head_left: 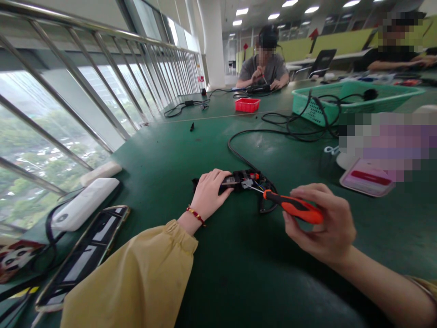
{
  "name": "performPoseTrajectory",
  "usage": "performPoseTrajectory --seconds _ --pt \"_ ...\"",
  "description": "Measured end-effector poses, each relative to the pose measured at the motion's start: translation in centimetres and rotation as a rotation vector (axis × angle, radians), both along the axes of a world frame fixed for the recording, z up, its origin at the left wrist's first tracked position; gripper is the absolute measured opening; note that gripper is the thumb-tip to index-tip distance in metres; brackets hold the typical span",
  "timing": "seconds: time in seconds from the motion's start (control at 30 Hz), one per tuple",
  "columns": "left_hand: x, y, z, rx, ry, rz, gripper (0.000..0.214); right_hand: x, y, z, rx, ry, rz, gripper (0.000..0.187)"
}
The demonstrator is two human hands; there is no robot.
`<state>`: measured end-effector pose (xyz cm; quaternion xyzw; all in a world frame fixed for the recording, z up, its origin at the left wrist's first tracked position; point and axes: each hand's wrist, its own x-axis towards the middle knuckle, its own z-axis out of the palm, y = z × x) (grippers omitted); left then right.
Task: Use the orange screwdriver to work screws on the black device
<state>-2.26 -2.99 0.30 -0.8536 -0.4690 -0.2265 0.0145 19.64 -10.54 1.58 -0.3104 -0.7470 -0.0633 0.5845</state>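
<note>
My left hand [211, 189] is wrapped round a black electrical device [232, 181] lying on the green table [164, 155], its fingers over the device's left part. At the right end the device is opened up, showing a grey part, a red piece and thin coloured wires [258, 184]. A black cable [242, 155] leads away from that end. In my right hand [324, 223], the fingers and thumb close round the handle of an orange and black screwdriver [295, 206]. Its thin shaft points left, with the tip at the opened end; whether it touches a screw I cannot tell.
A phone [83, 255] and a white power bank [85, 202] lie at the left near the metal railing [102, 50]. Farther back stand a red basket [247, 105] and a green basket [372, 107] with cables. Across the table sits a person [264, 64]; another is at the right.
</note>
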Motion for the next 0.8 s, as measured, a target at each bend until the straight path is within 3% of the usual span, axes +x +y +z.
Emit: performPoseTrajectory --seconds 0.07,0.23,0.37,0.53,0.7,0.8 --pt "-0.02 0.01 -0.01 -0.001 0.000 -0.001 0.026 0.02 0.11 -0.06 0.009 0.009 0.029 0.056" --pt "-0.07 0.04 -0.06 -0.005 0.006 0.007 0.027 0.03 0.13 0.09 -0.011 -0.088 0.015 0.042" --pt "-0.06 0.03 -0.06 -0.003 0.004 0.002 0.027 0.02 0.10 0.21 -0.044 0.026 0.000 0.051" --pt "-0.06 0.07 -0.08 -0.002 0.009 0.005 0.027 0.08 0.07 0.03 -0.018 -0.065 -0.020 0.046" --pt "-0.09 0.09 -0.08 -0.001 0.001 0.001 0.026 -0.03 0.04 -0.02 -0.066 0.020 -0.010 0.052" --pt "-0.09 0.07 -0.10 0.000 0.004 0.002 0.026 -0.02 -0.01 0.24 -0.038 -0.052 -0.008 0.043"
